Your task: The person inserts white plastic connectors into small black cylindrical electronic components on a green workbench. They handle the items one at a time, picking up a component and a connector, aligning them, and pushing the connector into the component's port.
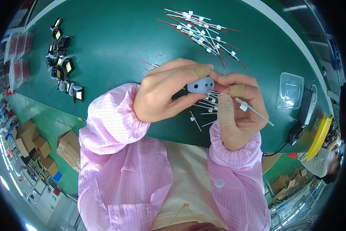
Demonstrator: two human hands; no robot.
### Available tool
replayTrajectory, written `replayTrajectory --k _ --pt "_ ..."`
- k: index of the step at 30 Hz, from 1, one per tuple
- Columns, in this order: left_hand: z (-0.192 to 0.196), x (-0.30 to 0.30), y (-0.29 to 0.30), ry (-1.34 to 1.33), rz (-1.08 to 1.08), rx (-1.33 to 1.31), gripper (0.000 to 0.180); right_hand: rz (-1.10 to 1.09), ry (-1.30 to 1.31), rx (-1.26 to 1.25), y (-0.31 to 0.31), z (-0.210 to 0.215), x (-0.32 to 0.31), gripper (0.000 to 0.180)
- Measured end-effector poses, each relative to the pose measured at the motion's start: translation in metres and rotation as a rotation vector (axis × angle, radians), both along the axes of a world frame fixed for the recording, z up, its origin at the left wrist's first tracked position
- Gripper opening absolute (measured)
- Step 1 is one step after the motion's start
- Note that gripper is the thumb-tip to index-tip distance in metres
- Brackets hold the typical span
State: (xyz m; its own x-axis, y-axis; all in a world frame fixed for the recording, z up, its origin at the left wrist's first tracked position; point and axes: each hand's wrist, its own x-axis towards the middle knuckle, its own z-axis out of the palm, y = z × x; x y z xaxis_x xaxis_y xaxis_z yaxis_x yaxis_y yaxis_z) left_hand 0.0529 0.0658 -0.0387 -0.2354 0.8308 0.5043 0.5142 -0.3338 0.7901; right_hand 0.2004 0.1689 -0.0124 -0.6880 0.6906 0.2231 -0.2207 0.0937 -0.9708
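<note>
My left hand (159, 90) is closed around a small grey-blue plastic part (202, 85), rounded at its right end and pierced by dark holes. The thumb and fingers grip it from below and above. Facing it, my right hand (240, 131) has its fingertips at the part's right end. A thin wire lead with a white connector and pale sleeve (244, 106) is held among the right fingers, its sleeve sticking out toward the lower right. Tan bandages wrap several fingers. Below and behind the hands lie more leads (196, 120), partly hidden.
A loose pile of red and white leads (203, 34) lies at the far side of the green table (111, 46). Black assemblies with wires (61, 63) line the left. At right are a clear plastic box (290, 92), a black device (306, 106) and a yellow tray (320, 136).
</note>
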Motion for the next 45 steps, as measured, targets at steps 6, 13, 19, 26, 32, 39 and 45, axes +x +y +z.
replayTrajectory --k 6,13,19,26,32,39,45 --pt "0.0007 -0.0005 0.0018 0.118 0.036 0.060 0.047 -0.010 -0.041 0.110 0.0005 0.0004 -0.0002 0.013" --pt "0.0011 -0.0008 0.0017 0.165 0.037 0.062 0.047 -0.036 -0.087 0.258 0.0018 0.0002 0.0003 0.016" --pt "-0.0010 -0.0025 0.0038 0.142 0.015 0.087 0.046 -0.030 -0.086 0.310 0.0028 0.0001 0.0005 0.018" --pt "-0.0021 -0.0028 0.0024 0.184 0.021 0.083 0.046 -0.030 -0.111 0.350 0.0032 0.0013 0.0004 0.018" --pt "-0.0027 -0.0038 0.0021 0.229 0.014 0.087 0.049 -0.039 -0.139 0.369 0.0036 0.0025 0.0005 0.020" --pt "-0.0016 -0.0039 0.0002 0.299 0.032 0.061 0.050 -0.043 -0.150 0.421 0.0036 0.0014 -0.0010 0.020" --pt "-0.0011 -0.0024 0.0006 0.307 0.050 0.061 0.048 -0.042 -0.186 0.456 0.0034 0.0031 -0.0008 0.020"
